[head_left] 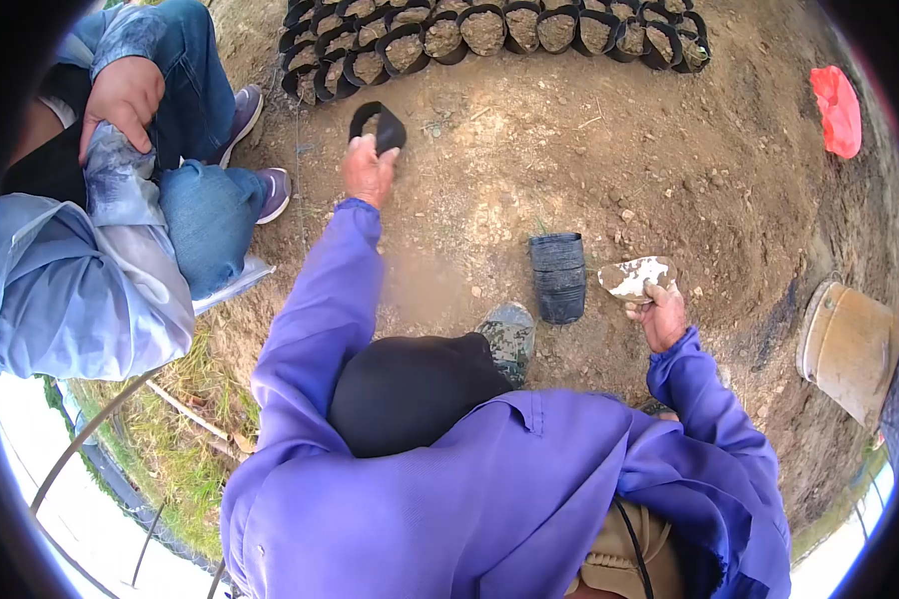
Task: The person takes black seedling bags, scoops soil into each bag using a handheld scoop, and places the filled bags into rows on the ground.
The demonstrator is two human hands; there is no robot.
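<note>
Head: left hand holds pot; right hand, scoop.

Bright daylight on soil and my right grip; shadows soft. Lower corners glare white. Fisheye bends margins inside a black rim, bluish fringing. Brownish blur beside my left sleeve.

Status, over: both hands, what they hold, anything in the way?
Left hand gripping black pot, near filled rows. Right hand gripping mottled scoop-like piece. Black stack between hands; co-worker's shoes off left; nothing seen blocking.
</note>
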